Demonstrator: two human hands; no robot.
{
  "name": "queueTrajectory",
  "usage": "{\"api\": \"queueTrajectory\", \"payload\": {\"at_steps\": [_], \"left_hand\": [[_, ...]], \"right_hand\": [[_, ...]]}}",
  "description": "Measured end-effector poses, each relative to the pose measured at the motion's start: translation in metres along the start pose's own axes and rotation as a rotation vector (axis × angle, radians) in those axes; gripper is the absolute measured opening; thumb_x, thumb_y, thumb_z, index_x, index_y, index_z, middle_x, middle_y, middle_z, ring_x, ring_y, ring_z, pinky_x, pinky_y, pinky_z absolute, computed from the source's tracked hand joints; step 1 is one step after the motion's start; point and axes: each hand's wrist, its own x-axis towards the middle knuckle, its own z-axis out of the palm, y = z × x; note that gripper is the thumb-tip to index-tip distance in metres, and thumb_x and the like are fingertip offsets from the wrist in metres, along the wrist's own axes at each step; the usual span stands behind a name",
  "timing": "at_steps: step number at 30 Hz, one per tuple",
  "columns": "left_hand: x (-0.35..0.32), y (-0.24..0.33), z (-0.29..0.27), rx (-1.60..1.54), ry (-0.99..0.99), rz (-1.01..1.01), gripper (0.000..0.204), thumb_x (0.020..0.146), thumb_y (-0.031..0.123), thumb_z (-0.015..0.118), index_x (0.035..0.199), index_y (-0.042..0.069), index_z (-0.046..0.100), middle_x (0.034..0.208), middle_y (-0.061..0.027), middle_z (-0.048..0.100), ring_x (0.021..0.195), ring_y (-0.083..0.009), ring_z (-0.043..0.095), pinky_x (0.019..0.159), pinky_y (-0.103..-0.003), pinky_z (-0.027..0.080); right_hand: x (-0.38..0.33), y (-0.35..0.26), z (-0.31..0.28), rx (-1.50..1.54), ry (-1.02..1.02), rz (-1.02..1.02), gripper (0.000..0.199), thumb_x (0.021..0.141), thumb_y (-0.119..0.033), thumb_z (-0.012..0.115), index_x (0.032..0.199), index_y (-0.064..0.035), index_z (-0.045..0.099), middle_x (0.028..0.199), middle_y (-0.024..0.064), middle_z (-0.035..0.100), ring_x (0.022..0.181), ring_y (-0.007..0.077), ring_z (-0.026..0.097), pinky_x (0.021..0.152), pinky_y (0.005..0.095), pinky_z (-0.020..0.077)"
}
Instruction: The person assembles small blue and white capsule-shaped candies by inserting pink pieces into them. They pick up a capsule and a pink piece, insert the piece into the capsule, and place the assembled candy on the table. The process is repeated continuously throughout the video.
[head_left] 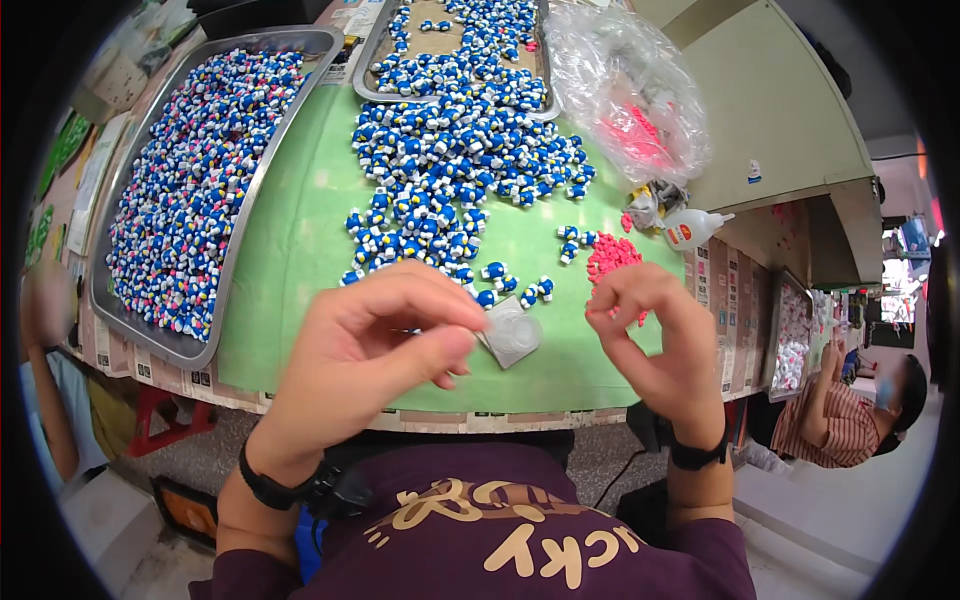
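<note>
My left hand [375,345] is raised over the front of the green mat, thumb and forefinger brought together; what they pinch, if anything, is too small to make out. Just beyond its fingertips, a small clear round dish [517,331] sits on a whitish square piece [500,352]. My right hand [665,345] hovers at the mat's right side, its thumb and forefinger curled into a pinch whose contents I cannot make out. Behind it lies a heap of small pink pieces [612,256]. Small blue-and-white figures [450,150] are piled beyond both hands, with several strays near the dish.
A metal tray [215,345] full of figures with pink bits stands at left; another tray [552,90] is at the back. A clear plastic bag [610,70] holding pink pieces and a white squeeze bottle [695,229] lie at right. Other people [835,420] sit at both sides.
</note>
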Motion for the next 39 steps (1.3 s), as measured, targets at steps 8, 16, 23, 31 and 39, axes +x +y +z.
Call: {"api": "queueTrajectory", "payload": {"at_steps": [8, 16, 23, 31, 39], "left_hand": [[0.011, 0.0, 0.031, -0.142, -0.191, -0.163, 0.009, 0.088, -0.003, 0.066, 0.097, -0.004, 0.068, 0.096, -0.0095, 0.061, 0.076, -0.0122, 0.063, 0.064, -0.023, 0.054], [0.008, 0.004, 0.03, -0.178, -0.167, -0.244, 0.009, 0.088, -0.002, 0.067, 0.097, -0.003, 0.067, 0.094, -0.0065, 0.06, 0.074, -0.0086, 0.06, 0.063, -0.02, 0.053], [0.006, 0.004, 0.027, -0.177, -0.154, -0.233, 0.008, 0.088, -0.002, 0.066, 0.096, -0.003, 0.066, 0.094, -0.0057, 0.059, 0.076, -0.0078, 0.06, 0.063, -0.02, 0.053], [0.004, 0.004, 0.02, 0.02, -0.214, -0.071, 0.008, 0.087, -0.003, 0.067, 0.095, -0.003, 0.066, 0.098, -0.0078, 0.06, 0.078, -0.0093, 0.06, 0.063, -0.021, 0.053], [0.003, 0.0, 0.023, -0.042, -0.202, -0.103, 0.009, 0.086, -0.001, 0.07, 0.094, -0.003, 0.065, 0.096, -0.0071, 0.059, 0.077, -0.0089, 0.059, 0.061, -0.021, 0.05]], "right_hand": [[0.005, -0.039, -0.001, 0.012, -0.05, -0.235, 0.021, 0.071, 0.008, 0.072, 0.073, -0.0047, 0.055, 0.093, 0.0118, 0.067, 0.076, 0.0281, 0.064, 0.067, 0.0346, 0.0487], [-0.005, -0.03, 0.013, -0.014, 0.1, -0.395, 0.028, 0.065, 0.007, 0.073, 0.085, -0.0032, 0.056, 0.094, 0.015, 0.066, 0.075, 0.0273, 0.064, 0.061, 0.035, 0.0507], [-0.006, -0.034, 0.021, 0.113, 0.11, -0.309, 0.029, 0.069, 0.014, 0.07, 0.09, -0.0017, 0.058, 0.095, 0.0156, 0.066, 0.08, 0.0275, 0.065, 0.069, 0.0334, 0.0543], [-0.001, -0.043, 0.016, 0.341, 0.004, -0.065, 0.027, 0.074, 0.017, 0.066, 0.09, -0.0033, 0.058, 0.095, 0.0134, 0.065, 0.085, 0.0249, 0.066, 0.071, 0.032, 0.0545], [-0.002, -0.044, 0.014, 0.208, -0.036, -0.148, 0.029, 0.072, 0.017, 0.066, 0.089, -0.0041, 0.058, 0.095, 0.0132, 0.065, 0.085, 0.024, 0.066, 0.07, 0.0313, 0.0541]]}}
